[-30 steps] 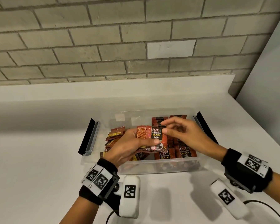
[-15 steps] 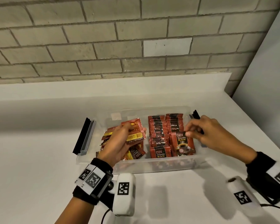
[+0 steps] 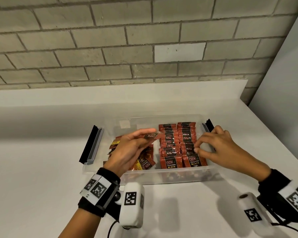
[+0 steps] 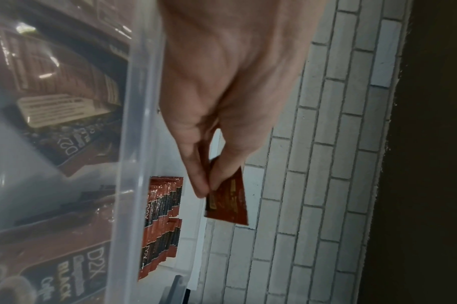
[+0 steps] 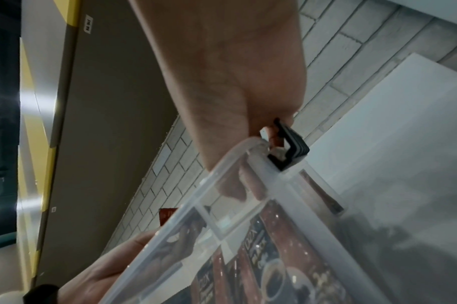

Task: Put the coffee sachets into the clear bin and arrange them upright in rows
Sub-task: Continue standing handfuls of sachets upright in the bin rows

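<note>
The clear bin [image 3: 144, 171] sits on the white counter. Two rows of upright red-and-black coffee sachets [image 3: 177, 143] fill its right half, and a loose pile of sachets [image 3: 141, 162] lies in its left half. My left hand [image 3: 145, 135] hovers over the pile and pinches one sachet [image 3: 151, 135] between thumb and fingers; the left wrist view shows that sachet [image 4: 230, 203] held above the bin rim [image 4: 136, 144]. My right hand [image 3: 196, 149] is curled over the right row, thumb and forefinger pinching the top edge of a sachet near the row's front.
Black latch handles stand out from the bin's left end [image 3: 90, 145] and right end [image 3: 208, 125]; the right hand is beside the right latch [image 5: 289, 144]. A brick wall rises behind the counter, and a grey panel [image 3: 282, 83] closes the right side.
My right hand took a sachet from my left hand, carried it right and set it down at the front of the right row. My left hand dipped to the pile and rose with one sachet.
</note>
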`<action>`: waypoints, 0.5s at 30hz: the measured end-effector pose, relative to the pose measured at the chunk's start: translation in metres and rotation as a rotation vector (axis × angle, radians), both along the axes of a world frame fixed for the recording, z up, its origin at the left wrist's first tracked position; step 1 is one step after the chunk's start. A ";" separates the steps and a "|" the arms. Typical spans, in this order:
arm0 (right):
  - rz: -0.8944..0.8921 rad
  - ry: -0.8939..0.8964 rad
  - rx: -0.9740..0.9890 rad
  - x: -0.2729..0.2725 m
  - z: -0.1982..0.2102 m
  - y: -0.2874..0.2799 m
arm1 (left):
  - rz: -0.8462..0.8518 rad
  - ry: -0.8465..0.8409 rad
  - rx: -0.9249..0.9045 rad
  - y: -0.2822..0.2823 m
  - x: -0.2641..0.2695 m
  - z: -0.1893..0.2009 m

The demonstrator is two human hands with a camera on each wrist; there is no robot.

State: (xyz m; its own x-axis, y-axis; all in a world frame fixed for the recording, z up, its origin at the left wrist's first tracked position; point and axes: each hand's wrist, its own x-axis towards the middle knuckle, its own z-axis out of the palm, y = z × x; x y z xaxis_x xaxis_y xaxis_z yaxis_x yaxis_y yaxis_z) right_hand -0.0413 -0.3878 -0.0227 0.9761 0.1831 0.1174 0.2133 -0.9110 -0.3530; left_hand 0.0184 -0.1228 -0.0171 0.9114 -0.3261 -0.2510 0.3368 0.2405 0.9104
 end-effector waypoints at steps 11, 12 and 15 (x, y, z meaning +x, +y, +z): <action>-0.023 0.019 0.522 0.012 0.019 0.043 | -0.184 -0.115 0.069 -0.002 -0.007 0.006; -0.015 0.045 0.547 0.014 0.019 0.046 | -0.203 -0.122 0.078 -0.002 -0.007 0.005; 0.012 0.072 0.552 0.018 0.023 0.053 | -0.276 -0.148 0.101 -0.004 -0.007 0.005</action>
State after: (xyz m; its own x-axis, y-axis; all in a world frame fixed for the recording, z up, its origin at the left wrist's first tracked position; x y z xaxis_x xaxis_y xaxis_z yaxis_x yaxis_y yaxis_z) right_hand -0.0235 -0.3352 0.0001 0.9833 0.1244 0.1326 0.1807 -0.5841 -0.7913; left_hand 0.0113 -0.1267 -0.0123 0.8208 -0.5465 -0.1663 0.2393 0.0646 0.9688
